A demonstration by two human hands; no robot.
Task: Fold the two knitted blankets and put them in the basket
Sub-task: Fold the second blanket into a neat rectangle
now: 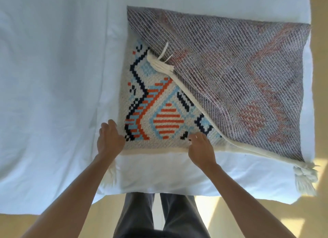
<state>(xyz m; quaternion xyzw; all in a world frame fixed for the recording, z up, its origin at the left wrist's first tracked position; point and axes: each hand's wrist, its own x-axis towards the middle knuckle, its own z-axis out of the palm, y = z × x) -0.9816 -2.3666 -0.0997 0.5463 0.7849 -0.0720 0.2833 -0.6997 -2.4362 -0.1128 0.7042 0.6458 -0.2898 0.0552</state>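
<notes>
One knitted blanket (156, 113) flat on white-sheeted bed (53, 78), corner flap (239, 81) folded over diagonally showing grey reverse, tassel (161, 65) on fold, left hand (110, 138) open on near-left edge, right hand (200, 149) open, fingers on near hem

We see bare white sheet (53, 78) wide open, 9 o'clock; folded blanket (221, 69) fills 12 to 3; corner tassel (305, 177) dangles off edge, 4 o'clock.
</notes>
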